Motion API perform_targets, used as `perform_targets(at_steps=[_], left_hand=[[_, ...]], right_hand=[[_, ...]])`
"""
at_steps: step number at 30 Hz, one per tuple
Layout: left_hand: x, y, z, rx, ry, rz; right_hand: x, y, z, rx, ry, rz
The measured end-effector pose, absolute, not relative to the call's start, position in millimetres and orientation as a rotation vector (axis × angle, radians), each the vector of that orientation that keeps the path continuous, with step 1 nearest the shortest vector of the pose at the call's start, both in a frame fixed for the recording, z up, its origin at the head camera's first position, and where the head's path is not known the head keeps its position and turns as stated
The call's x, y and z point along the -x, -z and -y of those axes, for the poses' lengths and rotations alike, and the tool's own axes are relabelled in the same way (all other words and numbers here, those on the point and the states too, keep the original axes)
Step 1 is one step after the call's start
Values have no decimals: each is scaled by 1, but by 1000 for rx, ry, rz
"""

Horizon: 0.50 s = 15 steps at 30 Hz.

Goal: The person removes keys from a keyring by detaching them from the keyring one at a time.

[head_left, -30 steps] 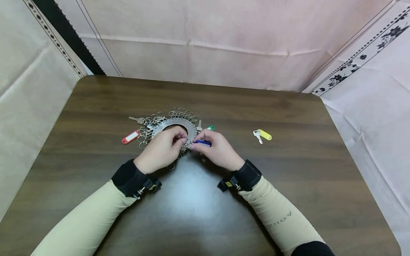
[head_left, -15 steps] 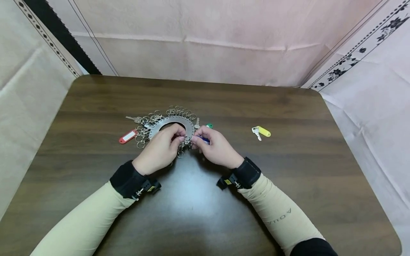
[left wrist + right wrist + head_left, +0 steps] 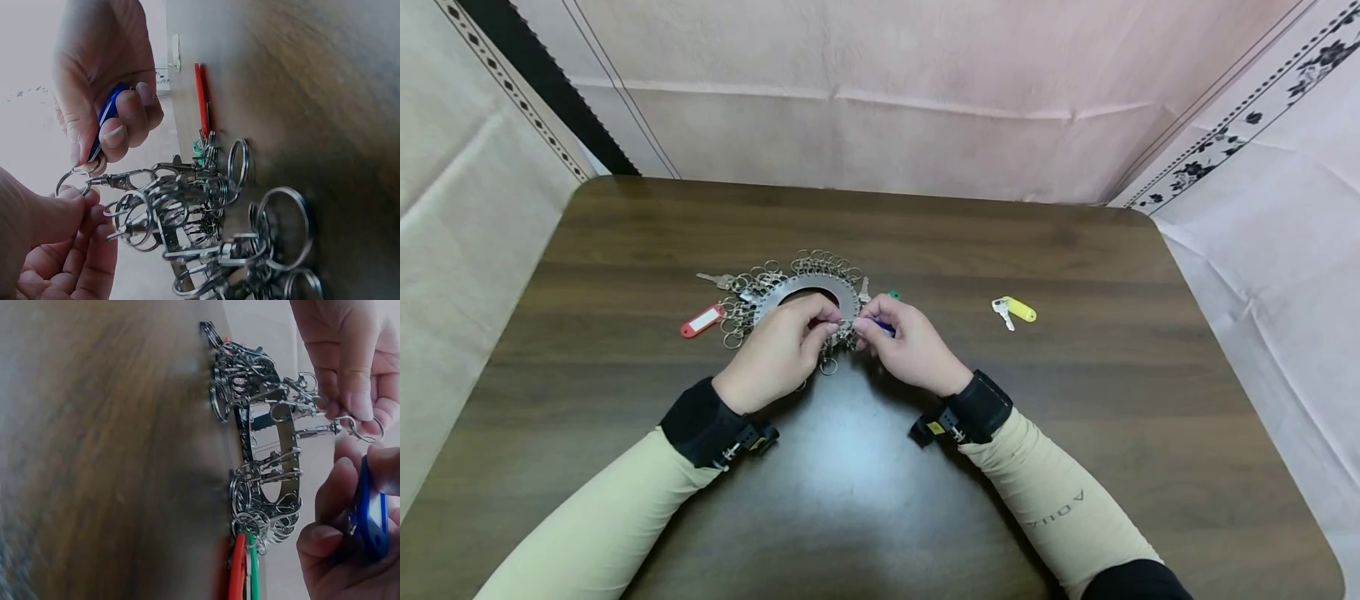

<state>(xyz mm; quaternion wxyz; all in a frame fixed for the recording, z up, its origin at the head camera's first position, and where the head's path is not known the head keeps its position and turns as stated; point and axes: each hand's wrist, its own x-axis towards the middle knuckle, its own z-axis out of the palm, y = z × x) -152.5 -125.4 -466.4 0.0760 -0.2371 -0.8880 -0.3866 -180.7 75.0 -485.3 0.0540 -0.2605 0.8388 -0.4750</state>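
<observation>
A round metal key holder [image 3: 805,284] with many clips and split rings lies near the table's middle. My left hand [image 3: 784,348] pinches a split ring [image 3: 59,182] that hangs on one of its clips. Close against it, my right hand [image 3: 912,348] grips a blue key tag [image 3: 374,519] between thumb and fingers. The tag's own small ring sits at my right fingertips, touching or almost touching the split ring; whether they are linked I cannot tell. Any key on the blue tag is hidden by the hand.
A red key tag [image 3: 702,320] lies left of the holder, beside a key [image 3: 718,280]. Behind my right hand shows a green tag [image 3: 893,295]. Farther right on the table [image 3: 1075,400] rest a yellow tag [image 3: 1022,310] and its key [image 3: 1003,314].
My right hand has turned slightly, so less of the blue key tag shows in the head view. Both hands stay together at the holder's near right side.
</observation>
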Motion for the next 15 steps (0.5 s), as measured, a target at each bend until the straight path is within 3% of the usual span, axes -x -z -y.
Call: perform_targets(at_steps=[15], left_hand=[[152,464,124,698,1259,2733]], right_hand=[[165,454,-67,704,1628,-2395]])
